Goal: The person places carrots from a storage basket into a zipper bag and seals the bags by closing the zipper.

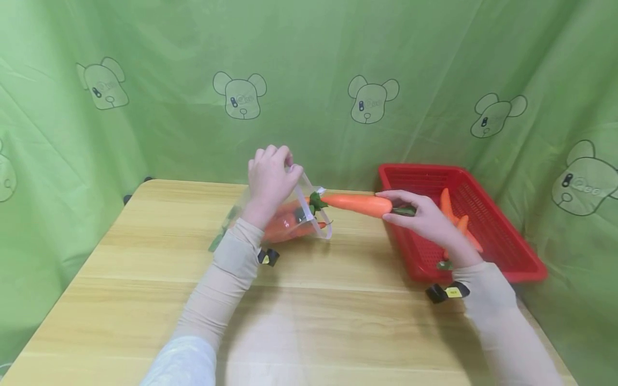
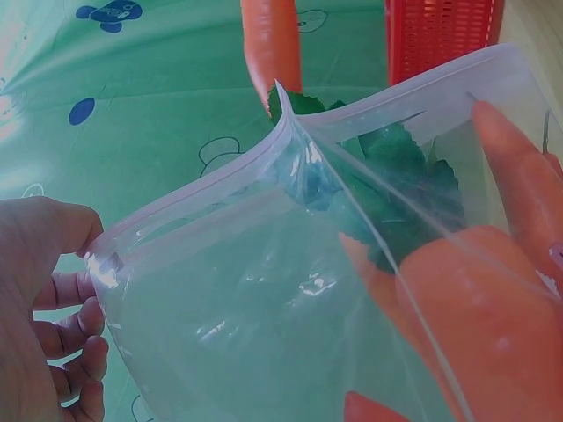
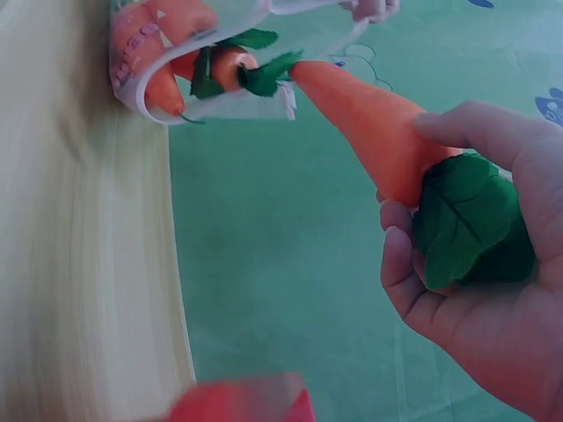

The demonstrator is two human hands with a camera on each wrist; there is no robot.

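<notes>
My left hand (image 1: 272, 179) pinches the upper edge of a clear zip bag (image 2: 220, 290), whose mouth gapes toward the right. Several carrots (image 2: 466, 308) with green leaves lie inside the bag. In my right hand (image 1: 422, 214) is another carrot (image 1: 359, 203), gripped at its thick leafy end. Its leaves (image 3: 466, 215) rest against the palm in the right wrist view. The thin tip points left and reaches the bag's mouth, beside the leaves of a carrot in the bag.
A red plastic basket (image 1: 502, 225) stands at the table's right side, with several carrots (image 1: 446, 203) in it. The wooden table (image 1: 314, 311) extends in front. A green curtain (image 1: 309, 43) with printed bear heads hangs behind it and at both sides.
</notes>
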